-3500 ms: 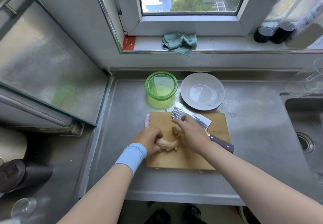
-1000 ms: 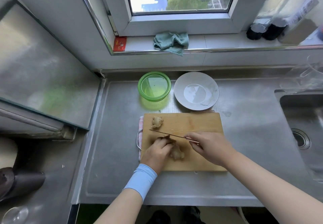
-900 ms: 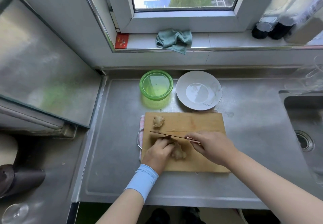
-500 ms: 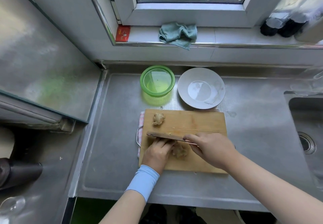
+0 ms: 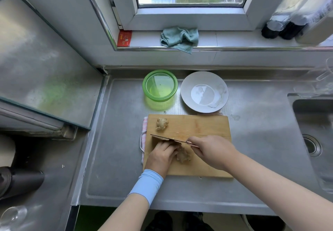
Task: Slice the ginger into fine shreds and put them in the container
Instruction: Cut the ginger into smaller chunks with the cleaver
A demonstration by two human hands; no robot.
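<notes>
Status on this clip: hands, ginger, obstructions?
Left hand holds ginger on board. Right hand grips knife, blade at ginger. Container shows no shreds. Nothing in the way.

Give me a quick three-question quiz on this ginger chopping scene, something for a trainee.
1. True or false: the green container already holds ginger shreds.
2. Which hand has the knife in its grip? A) left B) right C) neither
3. Fill in: the left hand steadies a ginger piece on the ____.

Key: 1 false, it looks empty. 2 B, the right hand. 3 cutting board.
</notes>
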